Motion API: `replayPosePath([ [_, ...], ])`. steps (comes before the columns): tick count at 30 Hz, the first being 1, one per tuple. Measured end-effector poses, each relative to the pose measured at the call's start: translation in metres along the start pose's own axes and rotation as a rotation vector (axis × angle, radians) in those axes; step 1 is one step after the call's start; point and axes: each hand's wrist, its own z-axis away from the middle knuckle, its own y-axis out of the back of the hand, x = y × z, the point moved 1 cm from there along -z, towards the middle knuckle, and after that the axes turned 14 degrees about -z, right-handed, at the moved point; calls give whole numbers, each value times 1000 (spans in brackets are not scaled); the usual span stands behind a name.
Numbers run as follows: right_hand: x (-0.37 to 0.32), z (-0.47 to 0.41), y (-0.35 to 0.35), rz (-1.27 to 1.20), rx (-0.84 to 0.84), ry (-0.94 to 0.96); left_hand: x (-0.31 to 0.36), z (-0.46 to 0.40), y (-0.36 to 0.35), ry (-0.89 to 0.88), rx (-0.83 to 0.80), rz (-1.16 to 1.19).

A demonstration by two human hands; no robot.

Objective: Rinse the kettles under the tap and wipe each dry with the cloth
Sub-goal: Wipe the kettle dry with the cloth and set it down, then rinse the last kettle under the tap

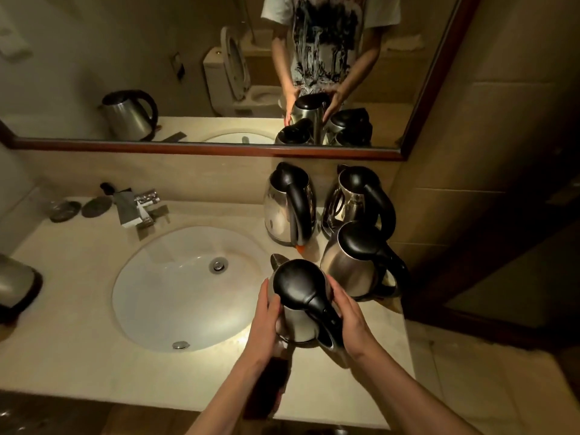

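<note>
A steel kettle with a black lid and handle (pixel 298 285) stands upright at the right rim of the white basin (pixel 175 296), spout pointing away from me. My left hand (pixel 263 321) grips its body on the left. My right hand (pixel 351 318) holds the right side, next to the handle. Three more steel kettles stand on the counter to the right: the back left kettle (pixel 287 205), the back right kettle (pixel 357 196) and the near kettle (pixel 354 265). The tap (pixel 142 205) sits behind the basin at the left. A dark cloth-like thing (pixel 270 381) lies under my left forearm.
Another steel kettle (pixel 15 281) is cut off by the left edge of the view. Two dark round dishes (pixel 64 210) lie left of the tap. A framed mirror (pixel 188 73) runs above the beige counter (pixel 78 356); a dark wall closes the right side.
</note>
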Motion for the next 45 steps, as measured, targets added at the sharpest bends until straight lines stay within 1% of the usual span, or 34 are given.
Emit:
replayPosePath([
  [2, -3, -11, -3, 16, 29, 0, 7, -21, 4, 7, -39, 15],
  [6, -5, -30, -12, 42, 112, 11, 12, -48, 11, -20, -54, 24],
  [9, -3, -37, -18, 24, 164, 18, 25, -51, 15, 8, -92, 86],
  [13, 0, -45, -18, 42, 207, 22, 37, -48, 19, -25, -184, 173],
  [15, 1, -46, -18, 69, 226, 31, 28, -57, 18, -12, -152, 184],
  [19, 7, -50, -18, 134, 268, 19, 13, -68, 17, 2, -114, 83],
  [21, 10, -53, -18, 195, 320, 31, 13, -72, 17, 4, -121, 54],
  [23, 6, -51, -21, 241, 394, 100, 16, -73, 17, 11, -125, 42],
  [26, -9, -39, -31, 196, 462, 215, 18, -73, 16, 32, -113, 50],
  [29, -14, -35, -36, 195, 458, 252, 17, -73, 16, 42, -120, 69],
  [32, -15, -34, -36, 188, 471, 249, 11, -76, 16, 55, -135, 81],
  [35, -17, -33, -36, 194, 467, 249, -3, -86, 17, 72, -231, 102],
  [40, -11, -28, -36, 245, 445, 144, 7, -84, 28, 31, -243, 40],
  [42, -11, -22, -40, 309, 406, 171, 7, -83, 33, 14, -240, 24],
  [45, -28, -8, -59, 383, 339, 278, 14, -76, 48, -45, -217, -73],
])
